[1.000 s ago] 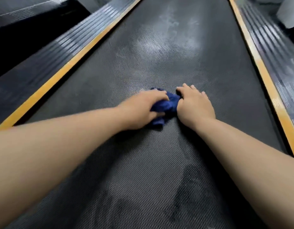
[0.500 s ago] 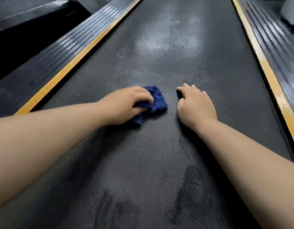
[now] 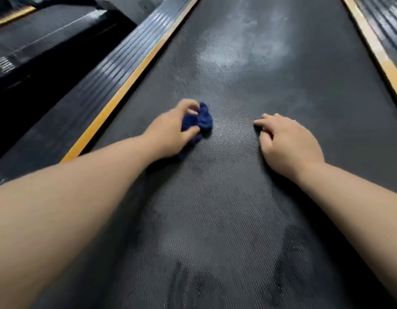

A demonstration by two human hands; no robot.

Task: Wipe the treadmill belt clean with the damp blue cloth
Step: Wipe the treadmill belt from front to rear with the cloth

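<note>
Head view: a person's left hand (image 3: 170, 132) grips a bunched, nubbly blue cloth (image 3: 203, 120) against the dimpled black treadmill belt (image 3: 215, 208), at 12 o'clock just above centre frame. The right hand (image 3: 286, 139), at 2 o'clock and well apart from the cloth, rests palm-down with relaxed fingers, holding nothing. A pale dusty patch (image 3: 233, 52) lies farther up the belt. A yellow strip (image 3: 117, 97) edges the ribbed left rail (image 3: 92, 85).

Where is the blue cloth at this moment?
In the head view, the blue cloth lies bunched on the treadmill belt, left of centre, held by the left hand; the right hand rests apart, further right.
</note>
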